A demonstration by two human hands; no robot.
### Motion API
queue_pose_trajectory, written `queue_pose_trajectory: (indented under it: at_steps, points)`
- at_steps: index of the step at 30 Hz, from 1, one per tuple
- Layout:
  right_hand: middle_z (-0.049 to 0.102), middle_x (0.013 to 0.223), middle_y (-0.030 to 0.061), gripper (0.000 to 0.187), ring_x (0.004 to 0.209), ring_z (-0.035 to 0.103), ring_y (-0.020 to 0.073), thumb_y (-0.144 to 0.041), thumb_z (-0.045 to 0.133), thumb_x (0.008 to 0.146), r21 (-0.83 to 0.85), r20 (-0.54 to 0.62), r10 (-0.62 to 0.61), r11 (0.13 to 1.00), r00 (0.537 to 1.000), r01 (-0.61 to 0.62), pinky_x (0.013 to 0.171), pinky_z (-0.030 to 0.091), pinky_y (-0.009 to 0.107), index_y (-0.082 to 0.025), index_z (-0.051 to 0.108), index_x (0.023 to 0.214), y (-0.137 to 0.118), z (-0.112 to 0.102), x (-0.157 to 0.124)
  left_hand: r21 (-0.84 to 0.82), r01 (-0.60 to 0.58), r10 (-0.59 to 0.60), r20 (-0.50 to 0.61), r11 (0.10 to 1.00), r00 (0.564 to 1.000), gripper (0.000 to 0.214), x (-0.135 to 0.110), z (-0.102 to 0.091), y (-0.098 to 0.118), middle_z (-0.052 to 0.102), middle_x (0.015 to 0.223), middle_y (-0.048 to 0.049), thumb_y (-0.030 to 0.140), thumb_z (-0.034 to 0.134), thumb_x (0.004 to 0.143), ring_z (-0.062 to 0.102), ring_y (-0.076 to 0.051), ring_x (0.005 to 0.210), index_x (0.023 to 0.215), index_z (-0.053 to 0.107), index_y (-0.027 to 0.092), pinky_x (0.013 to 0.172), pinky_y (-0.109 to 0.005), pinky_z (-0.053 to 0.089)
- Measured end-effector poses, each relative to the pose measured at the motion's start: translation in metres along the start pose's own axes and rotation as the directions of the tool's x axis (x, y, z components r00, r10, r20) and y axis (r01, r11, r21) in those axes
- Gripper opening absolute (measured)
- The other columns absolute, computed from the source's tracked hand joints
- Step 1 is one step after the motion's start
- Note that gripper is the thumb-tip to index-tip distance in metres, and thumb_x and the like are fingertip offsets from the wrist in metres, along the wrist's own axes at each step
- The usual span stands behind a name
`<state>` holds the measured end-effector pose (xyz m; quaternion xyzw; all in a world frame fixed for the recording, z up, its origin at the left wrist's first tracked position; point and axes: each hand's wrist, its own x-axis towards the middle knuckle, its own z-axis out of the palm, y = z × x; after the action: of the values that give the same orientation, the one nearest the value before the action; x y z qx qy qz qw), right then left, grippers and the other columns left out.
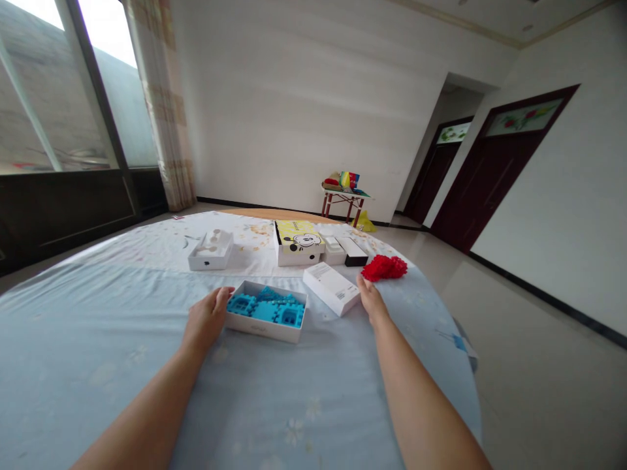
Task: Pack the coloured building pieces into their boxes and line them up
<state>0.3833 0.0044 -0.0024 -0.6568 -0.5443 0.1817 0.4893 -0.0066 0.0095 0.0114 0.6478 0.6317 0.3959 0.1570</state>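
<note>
A white open box [255, 324] holding several blue toy pieces [267, 307] lies on the pale blue sheet [98, 352]. My left hand [206, 320] rests against the box's left end, fingers curled loosely toward it. My right hand [371, 298] lies at the right end of a white box lid [331, 288], its fingers touching the lid's edge; nothing is lifted. A heap of red pieces [385, 267] sits just beyond my right hand.
Farther back on the sheet stand a white open box [210, 251], a yellow cartoon-mouse box [297, 243], a small white box [334, 250] and a black-and-white box [353, 252]. A small table with colourful things [344, 189] stands by the wall. Dark doors [494, 170] at right.
</note>
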Motion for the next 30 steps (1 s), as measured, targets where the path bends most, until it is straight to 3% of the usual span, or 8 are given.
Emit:
queue_pose_trajectory:
  at_steps: [3,6,11,14,17,23,26,30]
  points:
    - [0.055,0.123,0.0165,0.074,0.114,0.051,0.0274,-0.055,0.064,0.062,-0.099,0.084,0.042,0.995,0.996,-0.034,0.093,0.041,0.039,-0.013,0.050,0.122,-0.001,0.000,-0.004,0.015,-0.010,0.009,0.009,1.000,1.000,0.048,-0.001,0.000,0.001,0.070,0.101,-0.0031,0.047,0.028,0.084,0.060,-0.022,0.099,0.102,0.065,0.023,0.082,-0.028,0.043]
    - [0.052,0.126,0.0154,0.089,0.115,0.050,0.0277,-0.046,0.075,0.049,-0.130,0.133,0.004,0.991,0.991,0.014,0.096,0.038,0.040,-0.014,0.046,0.127,-0.006,0.000,-0.007,0.022,-0.015,0.015,0.006,1.000,1.000,0.048,-0.001,0.000,0.002,0.070,0.100,-0.0028,0.047,0.028,0.084,0.060,-0.022,0.099,0.101,0.066,0.024,0.082,-0.028,0.043]
    - [0.055,0.123,0.0115,0.073,0.109,0.054,0.0265,-0.051,0.067,0.060,0.128,-0.008,0.094,0.987,0.996,-0.092,0.087,0.046,0.038,-0.018,0.049,0.123,-0.022,-0.009,-0.002,0.011,-0.017,0.018,-0.008,1.000,1.000,0.049,-0.002,-0.001,0.005,0.070,0.096,-0.0032,0.048,0.027,0.084,0.061,-0.022,0.096,0.096,0.067,0.023,0.081,-0.028,0.044]
    - [0.057,0.120,0.0084,0.065,0.102,0.058,0.0243,-0.052,0.060,0.068,0.346,0.038,0.140,0.927,0.989,-0.144,0.077,0.050,0.033,-0.022,0.047,0.124,-0.036,-0.016,0.000,0.013,-0.011,0.011,-0.019,1.000,1.000,0.050,-0.003,-0.002,0.007,0.071,0.094,-0.0042,0.048,0.026,0.084,0.062,-0.022,0.095,0.096,0.067,0.022,0.079,-0.028,0.045]
    - [0.055,0.123,0.0066,0.067,0.105,0.056,0.0226,-0.047,0.063,0.067,0.429,0.130,0.015,0.901,0.991,-0.070,0.081,0.049,0.032,-0.023,0.043,0.127,-0.054,-0.017,-0.007,-0.029,-0.001,0.001,-0.008,1.000,1.000,0.051,-0.005,-0.001,0.009,0.071,0.087,-0.0043,0.050,0.028,0.083,0.064,-0.022,0.087,0.096,0.068,0.021,0.074,-0.028,0.046]
    - [0.041,0.134,0.0087,0.074,0.115,0.047,0.0230,-0.039,0.071,0.062,0.188,0.424,-0.249,0.965,0.871,0.184,0.091,0.043,0.033,-0.023,0.044,0.129,-0.090,-0.003,-0.034,-0.234,0.034,-0.022,0.055,0.972,0.998,0.055,-0.010,0.003,0.010,0.070,0.077,-0.0054,0.054,0.030,0.082,0.065,-0.019,0.070,0.095,0.067,0.015,0.069,-0.029,0.049]
    - [0.037,0.135,0.0093,0.073,0.120,0.043,0.0229,-0.038,0.072,0.062,0.126,0.481,-0.318,0.947,0.817,0.294,0.093,0.042,0.032,-0.022,0.045,0.128,-0.101,0.008,-0.046,-0.279,0.058,-0.046,0.050,0.959,0.998,0.058,-0.011,0.005,0.009,0.070,0.076,-0.0070,0.056,0.030,0.082,0.065,-0.020,0.069,0.095,0.067,0.013,0.069,-0.031,0.049]
    - [0.036,0.135,0.0095,0.072,0.121,0.041,0.0226,-0.038,0.070,0.064,0.117,0.518,-0.342,0.936,0.784,0.331,0.094,0.042,0.033,-0.023,0.044,0.129,-0.107,0.022,-0.057,-0.308,0.056,-0.040,0.059,0.950,0.997,0.059,-0.012,0.003,0.010,0.071,0.076,-0.0077,0.055,0.029,0.083,0.065,-0.020,0.069,0.096,0.067,0.012,0.070,-0.031,0.049]
